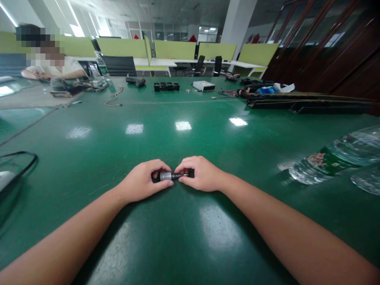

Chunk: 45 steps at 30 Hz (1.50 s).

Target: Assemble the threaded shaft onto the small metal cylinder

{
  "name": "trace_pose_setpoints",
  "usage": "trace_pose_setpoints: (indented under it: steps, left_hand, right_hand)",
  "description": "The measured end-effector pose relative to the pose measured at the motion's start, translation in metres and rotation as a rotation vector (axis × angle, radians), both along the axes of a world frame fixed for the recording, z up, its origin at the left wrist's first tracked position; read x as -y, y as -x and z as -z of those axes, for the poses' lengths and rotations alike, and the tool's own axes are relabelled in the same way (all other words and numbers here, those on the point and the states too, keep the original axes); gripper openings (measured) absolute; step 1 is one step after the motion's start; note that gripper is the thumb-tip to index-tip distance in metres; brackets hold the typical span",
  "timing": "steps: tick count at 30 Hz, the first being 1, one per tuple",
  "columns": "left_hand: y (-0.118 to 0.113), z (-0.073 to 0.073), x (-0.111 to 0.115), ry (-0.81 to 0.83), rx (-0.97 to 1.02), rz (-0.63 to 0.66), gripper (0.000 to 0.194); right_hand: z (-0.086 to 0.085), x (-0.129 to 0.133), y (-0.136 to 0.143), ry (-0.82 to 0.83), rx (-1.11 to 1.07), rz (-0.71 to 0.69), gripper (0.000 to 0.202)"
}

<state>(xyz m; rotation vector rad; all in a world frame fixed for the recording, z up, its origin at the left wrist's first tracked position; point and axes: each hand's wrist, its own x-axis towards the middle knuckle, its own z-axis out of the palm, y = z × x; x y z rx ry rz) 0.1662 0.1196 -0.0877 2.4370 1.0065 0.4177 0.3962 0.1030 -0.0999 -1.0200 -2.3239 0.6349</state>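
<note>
Low over the green table (166, 241), a small cylindrical part (166, 176) with a silver body, a dark ribbed neck and a thin metal shaft lies level between my two hands. My left hand (145, 178) pinches its silver body between thumb and fingers. At the dark neck and shaft end, my right hand (200, 174) closes its thumb and fingertips. The fingertips almost meet at the middle of the part. Its exact kind is too small to make out.
Water bottles (329, 162) lie at the right, and a black cable (32, 156) at the left. Farther back are a black block (166, 86), a white box (204, 86), a power drill (135, 81) and long black bars (297, 102). A person (56, 69) sits at the far left.
</note>
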Motion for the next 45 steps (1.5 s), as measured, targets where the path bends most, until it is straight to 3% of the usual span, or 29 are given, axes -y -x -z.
trace_pose_setpoints:
  steps: [45]
  left_hand:
    - [-0.0007,-0.0005,0.0010,-0.007,0.004,0.011,0.028]
  right_hand:
    - [0.0014,-0.0011,-0.0009,0.006,0.010,-0.009,0.012]
